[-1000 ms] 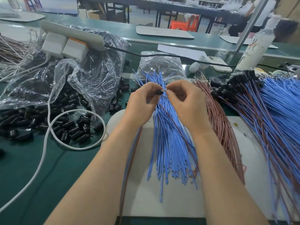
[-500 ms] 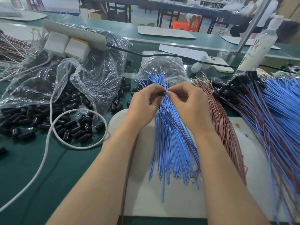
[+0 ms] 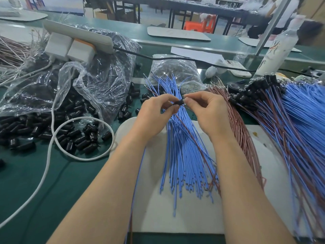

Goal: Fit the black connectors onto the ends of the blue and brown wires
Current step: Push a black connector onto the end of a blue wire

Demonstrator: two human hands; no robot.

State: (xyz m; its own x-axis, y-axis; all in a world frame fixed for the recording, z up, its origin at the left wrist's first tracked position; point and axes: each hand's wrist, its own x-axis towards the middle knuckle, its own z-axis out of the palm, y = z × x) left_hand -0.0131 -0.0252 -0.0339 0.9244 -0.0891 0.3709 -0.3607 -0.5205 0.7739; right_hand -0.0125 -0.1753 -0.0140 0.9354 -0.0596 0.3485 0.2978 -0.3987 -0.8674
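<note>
Hands are barely drifting versus a second ago; pinch point is staying over the blue bundle.

- left hand is pinching one black connector between thumb and fingertips, held up off the bench
- right hand is pinching at the connector's right end, fingers curled tight. Probably pushing a wire terminal in; fingers are hiding whether it's seating

Progress, judging by the piles:
- done: finished wires are fanning out at right, black connectors clustered on their far ends
- left: blue wires are lying bare-ended on the white board, brown wires just beside them on the right. Both bundles are looking big, so I'm calling it mid-batch with plenty to go

Containers:
- large clear bag at left is lying open, spilling loose connectors onto the green bench; dark contents inside, likely more of the same
- smaller clear bag behind the blue bundle is holding small parts, too blurred to identify

A power strip is resting on the large bag, its white cable looping through the loose connectors.
</note>
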